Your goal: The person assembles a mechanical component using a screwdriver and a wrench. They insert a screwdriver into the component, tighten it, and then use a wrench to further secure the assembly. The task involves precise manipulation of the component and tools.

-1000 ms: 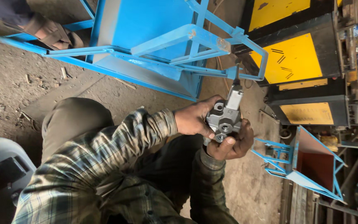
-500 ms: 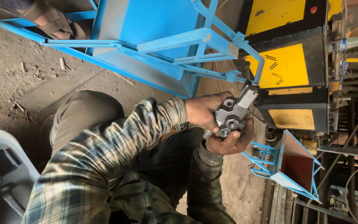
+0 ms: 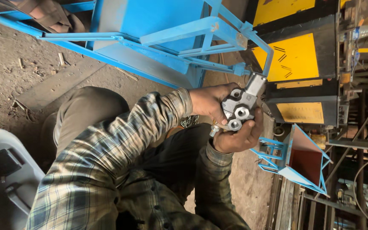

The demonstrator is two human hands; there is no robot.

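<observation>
Both hands grip a grey cast-metal valve block (image 3: 240, 107) in front of the person's knees, just below the blue steel frame (image 3: 201, 38). The left hand (image 3: 209, 102) wraps its upper-left side with fingers curled shut on it; the right hand (image 3: 237, 138) cups it from beneath, thumb and fingers closed round its lower end. The block's long axis runs diagonally, lower left to upper right, with a plain rectangular cap at the upper-right end pointing toward the yellow and black machine panel (image 3: 292, 59). Its broad face looks up at the camera, showing round bored ports with bright machined rims against a dull, slightly rough cast skin. A small threaded fitting pokes from the lower-left end. A smaller blue hopper frame (image 3: 301, 159) stands on the dirt floor (image 3: 18, 72) to the right
</observation>
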